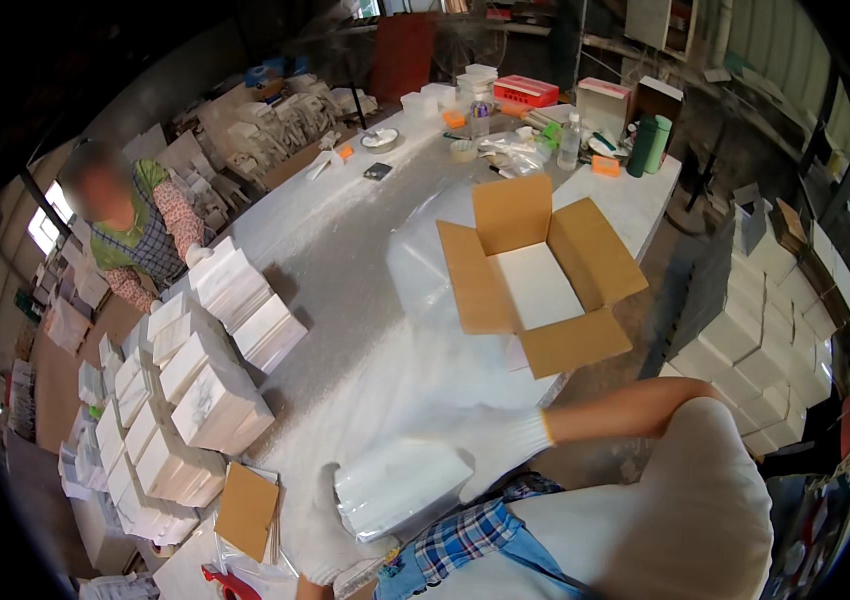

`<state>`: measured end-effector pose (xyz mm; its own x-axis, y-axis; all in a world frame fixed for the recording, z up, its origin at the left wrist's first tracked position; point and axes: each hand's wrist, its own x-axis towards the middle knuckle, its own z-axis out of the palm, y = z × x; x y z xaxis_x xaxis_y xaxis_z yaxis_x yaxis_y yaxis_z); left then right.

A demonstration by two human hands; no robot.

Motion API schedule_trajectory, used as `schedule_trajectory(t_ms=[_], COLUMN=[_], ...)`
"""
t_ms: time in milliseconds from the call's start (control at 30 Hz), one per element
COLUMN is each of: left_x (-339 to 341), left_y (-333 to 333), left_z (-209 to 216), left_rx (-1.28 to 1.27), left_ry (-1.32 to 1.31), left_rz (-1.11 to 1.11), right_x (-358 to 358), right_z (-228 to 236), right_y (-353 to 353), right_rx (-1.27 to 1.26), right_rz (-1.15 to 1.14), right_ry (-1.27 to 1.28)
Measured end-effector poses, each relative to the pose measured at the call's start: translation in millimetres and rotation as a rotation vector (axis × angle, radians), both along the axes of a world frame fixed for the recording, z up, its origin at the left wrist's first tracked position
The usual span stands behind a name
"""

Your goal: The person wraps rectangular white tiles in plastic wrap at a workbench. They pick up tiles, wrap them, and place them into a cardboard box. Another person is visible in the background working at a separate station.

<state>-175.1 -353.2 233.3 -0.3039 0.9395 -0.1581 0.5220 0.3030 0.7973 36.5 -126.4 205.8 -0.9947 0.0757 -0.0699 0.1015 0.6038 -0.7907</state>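
Observation:
Close to my body, at the table's near edge, is a bundle of white slabs (400,485) that looks wrapped in shiny clear film. My left hand (328,520), in a white glove, closes around the left end of this bundle. On the far right side of it, my right hand (490,445), also gloved, presses with its fingers bent round the end. Some of the fingers are hidden by the bundle. Beyond my hands stands an open cardboard box (600,250), flaps spread, with a white sheet (540,290) at its bottom.
Stacks of white marble-like tiles (215,400) line the left side, where a co-worker (150,220) touches one. Brown cardboard sheets (247,510) and a red-handled tool (230,582) lie near left. Bottles (650,145) and small boxes stand at the far end. White blocks (745,320) are piled right.

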Motion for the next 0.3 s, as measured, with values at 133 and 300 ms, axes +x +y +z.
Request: schedule_trajectory(t_ms=[133,300], left_x=[6.5,32.3], left_y=[75.8,216.6], left_z=[45.0,81.8], left_rx=[0.215,0.272], left_ry=[0.084,0.220], left_rz=[-0.178,-0.390], right_x=[51.9,112.0], right_z=[101.6,120.9], right_y=[60.0,156.6], right_rx=[0.121,0.176], right_rz=[-0.135,-0.281], right_ry=[0.033,0.092])
